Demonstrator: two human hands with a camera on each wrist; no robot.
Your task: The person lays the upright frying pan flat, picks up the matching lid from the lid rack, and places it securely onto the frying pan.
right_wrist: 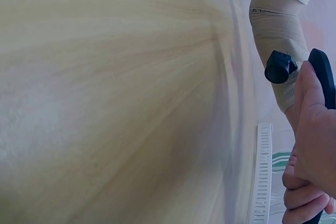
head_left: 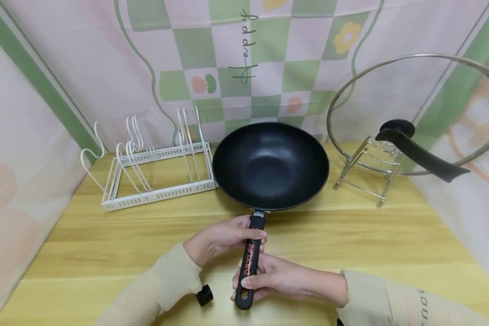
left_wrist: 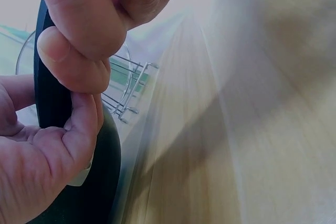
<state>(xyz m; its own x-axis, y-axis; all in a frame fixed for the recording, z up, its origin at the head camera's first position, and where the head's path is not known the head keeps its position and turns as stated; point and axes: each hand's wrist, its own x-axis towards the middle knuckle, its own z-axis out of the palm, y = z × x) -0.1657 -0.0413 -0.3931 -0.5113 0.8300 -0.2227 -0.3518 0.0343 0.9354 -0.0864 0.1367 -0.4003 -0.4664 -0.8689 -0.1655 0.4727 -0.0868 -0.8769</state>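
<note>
A black wok [head_left: 270, 167] with a long black handle [head_left: 249, 258] is at the middle in the head view, its open side facing me. My left hand [head_left: 232, 235] grips the handle close to the pan, thumb across the top. Nearer the handle's end, my right hand [head_left: 275, 277] holds it too, thumb laid over the red lettering. In the left wrist view the fingers [left_wrist: 79, 66] of a hand curl round the handle [left_wrist: 50, 87]. The right wrist view has both hands along the handle [right_wrist: 323, 74].
Left of the wok stands a white wire rack [head_left: 159, 195] with upright dividers. At the right a glass lid [head_left: 415, 56] with a black knob handle [head_left: 425, 154] leans in a small metal stand [head_left: 360, 183]. A patterned cloth [head_left: 269, 40] hangs behind the wooden table [head_left: 118, 249].
</note>
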